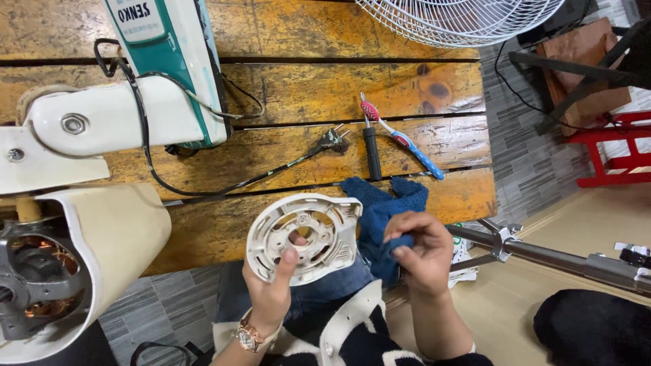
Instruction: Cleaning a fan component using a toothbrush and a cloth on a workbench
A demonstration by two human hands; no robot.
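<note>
My left hand (271, 288) holds a round white plastic fan part (303, 236) with several cut-outs, thumb pressed on its face, over my lap. A gold wristwatch (249, 335) sits on that wrist. My right hand (422, 252) pinches a dark blue cloth (383, 203), which drapes from the wooden table's edge down to my fingers, right beside the plastic part.
A dismantled fan lies on the worn wooden table (305, 88): white neck and teal base (169, 68), open motor housing (61, 271) at left, black cord with plug (331, 140). A screwdriver (371, 149), a toothbrush (401, 141), a wire fan guard (461, 17), a metal pole (556, 256) lie nearby.
</note>
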